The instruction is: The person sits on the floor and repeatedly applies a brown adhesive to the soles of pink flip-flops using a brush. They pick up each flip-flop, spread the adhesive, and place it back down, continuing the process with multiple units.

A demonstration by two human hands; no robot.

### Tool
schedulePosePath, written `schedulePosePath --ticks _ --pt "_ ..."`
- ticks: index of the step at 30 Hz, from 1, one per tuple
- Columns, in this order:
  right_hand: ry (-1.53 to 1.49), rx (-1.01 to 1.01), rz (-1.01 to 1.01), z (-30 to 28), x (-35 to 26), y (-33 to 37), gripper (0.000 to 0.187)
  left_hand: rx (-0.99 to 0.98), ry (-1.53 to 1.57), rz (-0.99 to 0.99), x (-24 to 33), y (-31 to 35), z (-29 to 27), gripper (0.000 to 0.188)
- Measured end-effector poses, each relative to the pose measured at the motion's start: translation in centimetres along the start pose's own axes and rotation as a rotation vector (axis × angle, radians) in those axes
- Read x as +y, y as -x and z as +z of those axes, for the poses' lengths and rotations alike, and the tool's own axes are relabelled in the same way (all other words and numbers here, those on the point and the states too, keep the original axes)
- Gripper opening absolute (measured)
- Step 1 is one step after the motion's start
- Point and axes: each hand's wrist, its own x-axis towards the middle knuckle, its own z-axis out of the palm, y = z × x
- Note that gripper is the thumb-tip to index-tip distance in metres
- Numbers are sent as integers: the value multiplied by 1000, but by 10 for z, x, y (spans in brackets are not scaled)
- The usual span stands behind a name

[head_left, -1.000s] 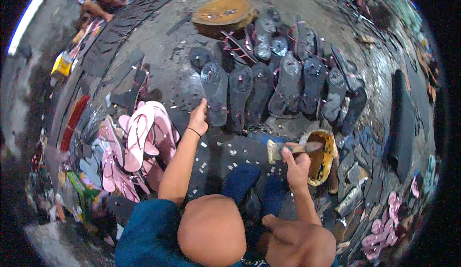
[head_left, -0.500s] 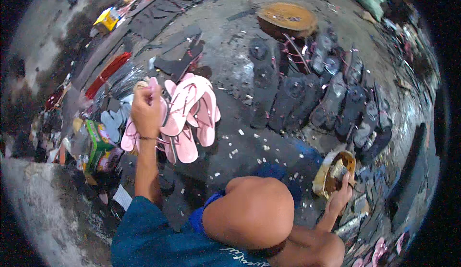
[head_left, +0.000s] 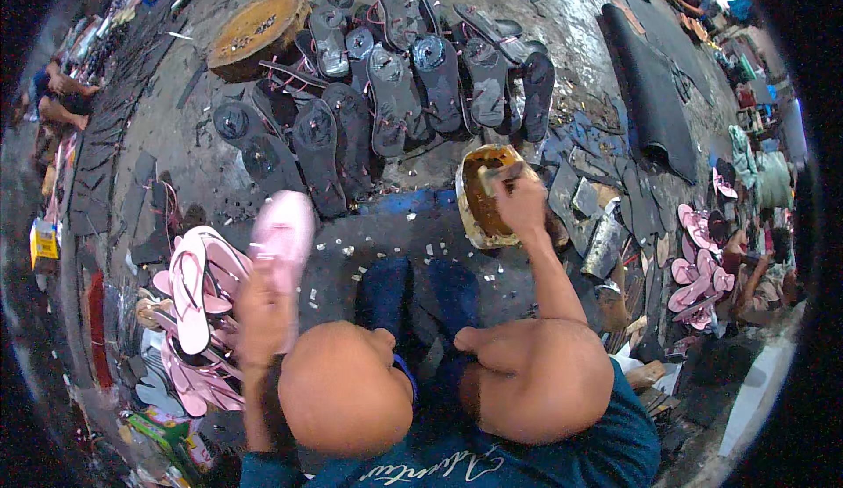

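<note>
My left hand [head_left: 257,317], smeared by motion, is closed around the lower part of a pink flip-flop sole [head_left: 285,225]. No straps can be made out on it. Beside that hand, to the left, lies a pile of pink flip-flops [head_left: 189,286] with thin dark-edged straps. Over on the right, my right hand [head_left: 522,200] reaches over a cut-open pale tub [head_left: 462,191] with sticky-looking brown stuff inside. Its fingers pinch a small light-coloured piece [head_left: 488,181], whose kind I cannot make out.
Rows of black soles [head_left: 399,93] lie ahead, by a round wooden block [head_left: 255,32]. A rolled black sheet [head_left: 645,93] lies far right, above more pink flip-flops [head_left: 698,269]. Scraps litter the floor. Other people [head_left: 66,93] sit at the edges.
The view has swung to the right. My left hand has come away from the pink pile with a pink sole raised in it. My right hand stays at the tub.
</note>
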Motion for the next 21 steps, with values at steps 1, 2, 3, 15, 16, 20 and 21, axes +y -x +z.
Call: schedulePosePath --ticks 1,2,3,15,16,20,21 --pt "-133 38 53 -14 -23 3 34 -104 45 22 -9 1 22 48" --pt "-260 72 108 -32 -41 7 31 -175 53 59 -35 -3 51 51" --pt "-101 -156 125 -36 -50 16 29 -190 -19 99 -66 5 69 54" --pt "-1101 -402 219 -67 -99 36 25 -136 771 -307 -95 -100 155 49" --pt "-1103 -307 138 -62 -117 22 28 -127 1294 -489 -68 -110 148 45" --pt "-704 80 -435 3 -157 -25 23 -137 1433 -439 23 -127 138 40" --pt "-781 19 -360 6 -165 -27 21 -152 1427 -460 17 -127 129 42"
